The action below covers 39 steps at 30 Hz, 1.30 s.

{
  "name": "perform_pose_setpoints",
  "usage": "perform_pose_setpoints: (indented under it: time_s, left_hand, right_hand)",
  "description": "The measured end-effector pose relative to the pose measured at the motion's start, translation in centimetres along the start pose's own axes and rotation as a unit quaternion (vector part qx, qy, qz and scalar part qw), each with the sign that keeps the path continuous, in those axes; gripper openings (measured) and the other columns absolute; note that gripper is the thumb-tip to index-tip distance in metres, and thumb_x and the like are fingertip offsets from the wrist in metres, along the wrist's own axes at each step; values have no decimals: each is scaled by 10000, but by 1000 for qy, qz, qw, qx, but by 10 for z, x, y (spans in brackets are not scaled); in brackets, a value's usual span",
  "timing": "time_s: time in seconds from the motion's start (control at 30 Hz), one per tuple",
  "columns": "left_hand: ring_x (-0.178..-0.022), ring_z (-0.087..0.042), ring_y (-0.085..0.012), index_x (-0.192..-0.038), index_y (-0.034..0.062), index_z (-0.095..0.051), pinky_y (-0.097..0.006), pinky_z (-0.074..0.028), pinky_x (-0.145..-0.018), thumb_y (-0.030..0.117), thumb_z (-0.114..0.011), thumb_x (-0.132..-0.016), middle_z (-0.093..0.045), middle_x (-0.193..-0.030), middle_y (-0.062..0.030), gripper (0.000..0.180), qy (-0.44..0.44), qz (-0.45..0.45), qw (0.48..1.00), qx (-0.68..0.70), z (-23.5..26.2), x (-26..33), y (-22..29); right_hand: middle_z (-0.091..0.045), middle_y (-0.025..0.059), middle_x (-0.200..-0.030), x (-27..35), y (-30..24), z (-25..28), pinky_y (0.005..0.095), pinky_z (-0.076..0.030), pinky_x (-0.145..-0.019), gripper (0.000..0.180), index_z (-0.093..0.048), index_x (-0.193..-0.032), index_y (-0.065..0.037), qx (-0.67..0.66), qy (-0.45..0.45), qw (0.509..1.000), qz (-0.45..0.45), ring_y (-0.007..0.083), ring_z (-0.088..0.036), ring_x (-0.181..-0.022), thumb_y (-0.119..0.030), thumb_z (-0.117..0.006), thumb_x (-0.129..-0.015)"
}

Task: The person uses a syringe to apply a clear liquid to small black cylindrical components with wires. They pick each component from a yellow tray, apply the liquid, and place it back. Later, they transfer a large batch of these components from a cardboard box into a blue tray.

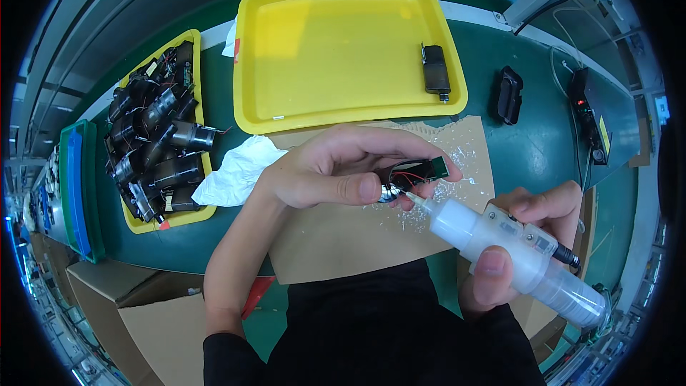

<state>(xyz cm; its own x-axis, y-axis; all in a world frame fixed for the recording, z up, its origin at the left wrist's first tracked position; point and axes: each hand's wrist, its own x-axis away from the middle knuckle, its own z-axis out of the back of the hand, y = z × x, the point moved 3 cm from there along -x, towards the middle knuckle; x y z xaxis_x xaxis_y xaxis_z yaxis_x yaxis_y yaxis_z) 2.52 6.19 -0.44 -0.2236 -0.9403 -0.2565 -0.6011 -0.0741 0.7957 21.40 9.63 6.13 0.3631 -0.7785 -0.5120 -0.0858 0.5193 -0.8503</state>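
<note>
My left hand point(336, 168) grips a small black motor part point(413, 174) with red wires and a green circuit board at its end, held above a brown cardboard sheet point(336, 243). My right hand point(532, 243) is wrapped around a translucent white glue dispenser point(514, 250). Its thin nozzle tip touches the metal end of the motor part near my left thumb.
A large yellow tray point(343, 50) at the back holds one black motor unit point(434, 70). A smaller yellow tray point(196, 111) on the left is piled with several black motors. A white crumpled cloth point(236, 171), a black part point(509, 94) and a control box point(589, 118) lie on the green table.
</note>
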Motion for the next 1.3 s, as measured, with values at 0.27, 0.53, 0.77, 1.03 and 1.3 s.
perform_pose_setpoints:
  time_s: [0.27, 0.53, 0.77, 1.03, 1.3]
  left_hand:
    - [-887, -590, -243, -1160, -119, -561, -341, -468, -755, 416, -672, -770, -610, -1047, -204, 671, -1, 12, 1000, -4, -3, -2, 3]
    - [-902, -584, -242, -1164, -124, -557, -353, -460, -812, 359, -702, -763, -602, -1055, -211, 644, -21, 4, 1000, 10, -4, -4, 4]
    - [-903, -577, -233, -1157, -133, -555, -349, -454, -818, 347, -721, -773, -599, -1059, -214, 637, -24, 14, 999, 17, -4, -2, 2]
    - [-893, -576, -230, -1152, -134, -558, -339, -455, -785, 396, -719, -791, -602, -1052, -209, 661, -48, 13, 999, 5, -3, -1, 1]
    - [-868, -575, -230, -1136, -143, -566, -337, -454, -762, 399, -719, -788, -599, -1013, -202, 662, -44, 10, 999, -3, -3, -1, 1]
  right_hand:
    - [-487, 62, -728, -2, -2, 6, 173, -368, -503, 552, -382, -924, 28, 21, -50, 998, -9, 74, -501, -537, -221, -807, -677]
    - [-517, 59, -689, -4, -3, 1, 171, -364, -500, 561, -379, -926, 11, 20, -54, 998, -9, 70, -502, -532, -232, -815, -672]
    - [-499, 46, -682, -5, -6, 0, 172, -360, -481, 570, -385, -921, 16, 49, -76, 996, -3, 63, -482, -514, -240, -824, -663]
    - [-480, 33, -713, -6, -15, 4, 177, -360, -472, 555, -412, -878, 11, 89, -110, 990, 19, 64, -459, -496, -215, -852, -625]
    - [-490, 35, -699, -1, -12, 7, 174, -351, -478, 572, -396, -902, 6, 66, -101, 993, 21, 62, -454, -507, -200, -852, -624]
